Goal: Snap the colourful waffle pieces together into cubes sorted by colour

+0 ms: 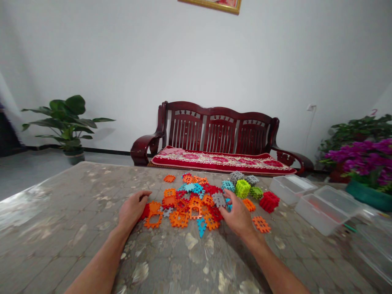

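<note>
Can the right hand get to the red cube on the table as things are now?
Probably yes. The right hand rests at the pile's edge, and the red cube stands just beyond it to the right. Only flat orange tiles lie between them, nothing tall blocks the way.

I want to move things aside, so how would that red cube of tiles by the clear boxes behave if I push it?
The red cube looks like light plastic, so it would probably slide on the glossy table. Flat-sided, it should not roll. Hard shoves might separate the tiles.
</note>
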The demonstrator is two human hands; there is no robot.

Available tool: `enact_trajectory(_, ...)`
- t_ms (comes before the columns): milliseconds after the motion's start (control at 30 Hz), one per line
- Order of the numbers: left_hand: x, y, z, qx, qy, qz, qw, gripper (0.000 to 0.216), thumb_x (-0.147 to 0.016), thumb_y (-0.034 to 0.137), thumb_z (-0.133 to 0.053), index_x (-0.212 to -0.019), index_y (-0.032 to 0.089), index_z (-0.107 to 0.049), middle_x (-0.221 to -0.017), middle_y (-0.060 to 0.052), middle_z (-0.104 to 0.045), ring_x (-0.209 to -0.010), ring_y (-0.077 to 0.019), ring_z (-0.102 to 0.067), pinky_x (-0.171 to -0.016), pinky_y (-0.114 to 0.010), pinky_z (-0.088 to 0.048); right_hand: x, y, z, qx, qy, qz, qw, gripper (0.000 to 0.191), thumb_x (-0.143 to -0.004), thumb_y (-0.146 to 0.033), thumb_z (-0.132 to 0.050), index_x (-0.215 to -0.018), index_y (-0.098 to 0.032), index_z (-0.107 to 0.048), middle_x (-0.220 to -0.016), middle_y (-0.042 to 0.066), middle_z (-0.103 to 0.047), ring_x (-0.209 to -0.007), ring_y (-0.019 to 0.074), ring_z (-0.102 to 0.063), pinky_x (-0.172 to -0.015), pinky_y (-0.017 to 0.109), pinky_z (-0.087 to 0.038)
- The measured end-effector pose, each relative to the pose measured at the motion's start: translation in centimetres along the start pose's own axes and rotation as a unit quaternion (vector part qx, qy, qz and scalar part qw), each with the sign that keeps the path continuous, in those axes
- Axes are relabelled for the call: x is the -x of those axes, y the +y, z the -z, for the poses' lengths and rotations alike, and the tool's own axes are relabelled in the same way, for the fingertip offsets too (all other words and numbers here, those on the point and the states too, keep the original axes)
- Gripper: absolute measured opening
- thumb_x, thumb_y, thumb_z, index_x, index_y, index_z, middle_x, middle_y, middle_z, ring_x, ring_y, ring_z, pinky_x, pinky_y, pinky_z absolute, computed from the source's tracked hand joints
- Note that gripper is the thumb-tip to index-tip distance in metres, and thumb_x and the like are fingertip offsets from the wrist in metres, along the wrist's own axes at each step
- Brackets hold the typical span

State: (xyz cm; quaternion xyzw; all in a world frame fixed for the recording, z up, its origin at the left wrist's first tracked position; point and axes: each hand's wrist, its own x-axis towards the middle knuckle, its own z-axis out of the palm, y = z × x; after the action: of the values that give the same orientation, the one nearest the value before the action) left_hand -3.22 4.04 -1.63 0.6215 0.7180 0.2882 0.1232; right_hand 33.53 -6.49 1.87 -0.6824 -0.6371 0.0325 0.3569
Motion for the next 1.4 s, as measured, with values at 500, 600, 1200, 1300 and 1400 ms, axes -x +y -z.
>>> enact_trajectory(500,-0.4,-0.7,-0.3,-0.006,-0.002,0.004,1.0,0.037,-0.087,0.034,-0.045,-0.111,0.03,-0.073,-0.113,0.0,-0.076,-0.101,-0.0215,-0.07,-0.085,-0.027,-0.052,-13.9,9.7,5.1,-0.019,0.034,-0.066,0.997,0.071,-0.067,-0.014,-0.067,-0.136,-0.02,-0.051,-0.125,0.01,-0.068,-0.103,0.0209,-0.066,-0.09,0.032,-0.05)
enact_trajectory(600,-0.4,-0.7,-0.3,-0.004,-0.008,0.002,1.0,0.037,-0.087,0.033,-0.044,-0.111,0.03,-0.073,-0.114,0.0,-0.076,-0.102,-0.0217,-0.07,-0.087,-0.027,-0.052,-15.3,10.4,4.7,-0.026,0.031,-0.074,0.996,0.07,-0.066,-0.015,-0.07,-0.133,-0.02,-0.055,-0.123,0.01,-0.069,-0.107,0.0225,-0.065,-0.091,0.032,-0.049)
enact_trajectory(1200,0.0,0.1,0.2,-0.018,-0.007,0.008,1.0,0.038,-0.088,0.032,-0.044,-0.111,0.029,-0.073,-0.113,-0.001,-0.076,-0.102,-0.0228,-0.07,-0.081,-0.028,-0.052,-9.0,5.1,1.9,-0.008,-0.074,0.032,0.997,0.035,-0.078,-0.019,-0.061,-0.112,-0.021,-0.07,-0.109,0.005,-0.075,-0.099,0.0189,-0.069,-0.091,0.032,-0.05)
enact_trajectory(1300,0.1,0.0,0.2,-0.009,-0.003,-0.003,1.0,0.037,-0.088,0.031,-0.044,-0.111,0.027,-0.072,-0.113,-0.002,-0.076,-0.103,-0.0228,-0.069,-0.084,-0.028,-0.052,-6.8,2.4,1.0,0.091,-0.125,0.089,0.984,0.037,-0.08,-0.028,-0.063,-0.115,-0.024,-0.07,-0.113,0.006,-0.073,-0.106,0.0235,-0.064,-0.095,0.036,-0.047)
enact_trajectory(1400,0.1,-0.1,0.1,-0.001,0.005,-0.007,1.0,0.036,-0.087,0.03,-0.046,-0.11,0.028,-0.073,-0.113,-0.002,-0.076,-0.103,-0.0221,-0.069,-0.085,-0.028,-0.051,-5.9,0.7,0.3,0.157,-0.168,0.141,0.963,0.046,-0.077,-0.032,-0.067,-0.123,-0.027,-0.067,-0.115,0.005,-0.072,-0.11,0.0258,-0.06,-0.097,0.037,-0.044)
